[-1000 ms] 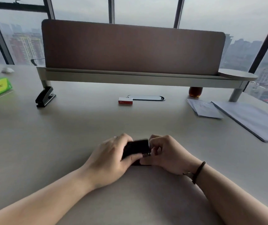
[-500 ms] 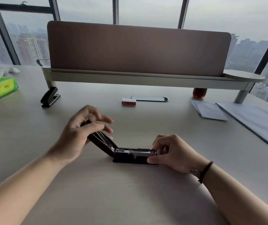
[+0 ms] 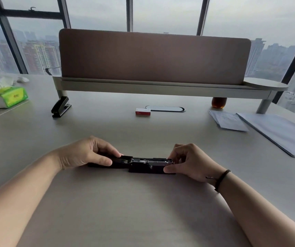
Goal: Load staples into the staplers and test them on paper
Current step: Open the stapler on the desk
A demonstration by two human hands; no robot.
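Item: black stapler (image 3: 139, 164), lying folded out flat on the tabletop (image 3: 143, 211), lid to one side, magazine channel facing up

Left hand (image 3: 82, 154): fingers (image 3: 105, 161) curling over and pressing the swung-back lid down; thumb lying along its near edge

Right hand (image 3: 191, 163): fingers (image 3: 168, 169) pinching the base end, thumb low on the near side, the others reaching over the top

Risks, as judged:
- the lid is likely being held against a hinge spring; if the left fingers are slipping, it could be snapping shut on the right fingertips
- the spring pusher in the channel could be jumping forward and scattering a loose strip
- the base could be skidding on the smooth surface, since only a light pinch is steadying it

Containers:
- magazine channel between the two sets of fingers: glinting metal; cannot tell whether any staples are sitting in it
- red and white staple box (image 3: 143, 111), lying well beyond the fingers, looking shut; contents not showing
- green tissue pack (image 3: 5, 97), far beyond the left fingers, a tissue sticking out of the top

Other stock: second stapler (image 3: 61, 106), closed, resting beyond the left fingers; paper sheets (image 3: 275, 131) lying far beyond the right fingers, untouched
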